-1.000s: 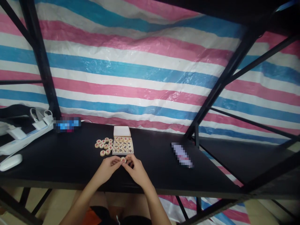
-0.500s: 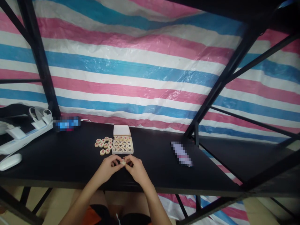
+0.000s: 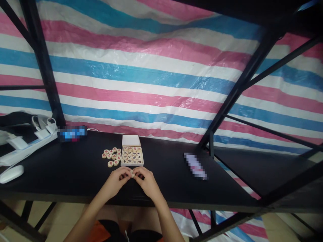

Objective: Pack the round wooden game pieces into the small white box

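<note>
Between the fingertips of both hands is one pale round Chinese chess piece (image 3: 132, 173), held above the desk just in front of the box. My left hand (image 3: 118, 178) pinches its left side, and my right hand (image 3: 143, 178) pinches its right side. Beyond them lies a white box (image 3: 132, 164) filled with rows of Chinese chess pieces, some with red characters at the back and others with black ones. Its lid (image 3: 131, 140) is behind it. Several loose red-marked pieces (image 3: 109, 156) lie flat to the left of the box.
The black desk (image 3: 161, 188) holds a blurred-out phone-like object (image 3: 195, 165) on the right. At the left are a white mouse (image 3: 11, 174), a power strip (image 3: 30, 146) with plugs, and another blurred object (image 3: 72, 133). A striped sheet (image 3: 141, 80) hangs behind, between black metal posts.
The piece between my fingertips has turned slightly and now looks more upright. Both hands stay in nearly the same place; the box and the loose pieces have not moved.
</note>
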A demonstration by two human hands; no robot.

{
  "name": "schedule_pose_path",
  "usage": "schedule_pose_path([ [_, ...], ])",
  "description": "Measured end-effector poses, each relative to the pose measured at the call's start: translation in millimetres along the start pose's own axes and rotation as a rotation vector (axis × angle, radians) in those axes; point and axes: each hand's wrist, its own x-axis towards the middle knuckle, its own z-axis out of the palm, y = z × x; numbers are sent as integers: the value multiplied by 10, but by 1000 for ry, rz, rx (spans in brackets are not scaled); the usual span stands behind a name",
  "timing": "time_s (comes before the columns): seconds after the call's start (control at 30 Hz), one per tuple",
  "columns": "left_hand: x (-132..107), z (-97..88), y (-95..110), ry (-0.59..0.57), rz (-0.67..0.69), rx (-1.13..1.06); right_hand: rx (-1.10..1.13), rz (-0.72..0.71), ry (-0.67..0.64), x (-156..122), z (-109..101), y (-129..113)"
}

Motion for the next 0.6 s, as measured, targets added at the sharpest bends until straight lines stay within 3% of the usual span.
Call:
schedule_pose_path([
  [0.27, -11, 0, 2, 22, -99, -175, 58, 77, -10, -9, -3, -29],
  [0.6, 16, -18, 84, 8, -104, -27, -12, 92, -36, -17, 19, -62],
])
